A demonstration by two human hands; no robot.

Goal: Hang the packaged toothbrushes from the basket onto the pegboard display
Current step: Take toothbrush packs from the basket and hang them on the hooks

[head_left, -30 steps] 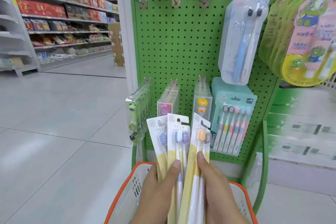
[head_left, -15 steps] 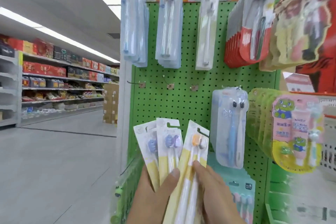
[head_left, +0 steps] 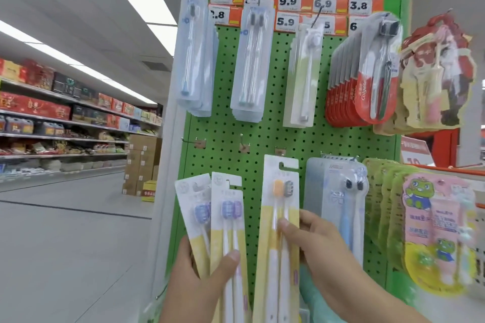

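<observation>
Fingers of the right hand [head_left: 325, 252] pinch one toothbrush pack [head_left: 279, 217] before the green pegboard [head_left: 262, 139], below empty hooks [head_left: 244, 143]; the left hand [head_left: 199, 280] grips two packs [head_left: 217, 220] nearer left.

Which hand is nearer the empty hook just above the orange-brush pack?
Right. The right hand grips the orange-brush pack directly below that empty hook; the left hand sits lower and further left.
</observation>
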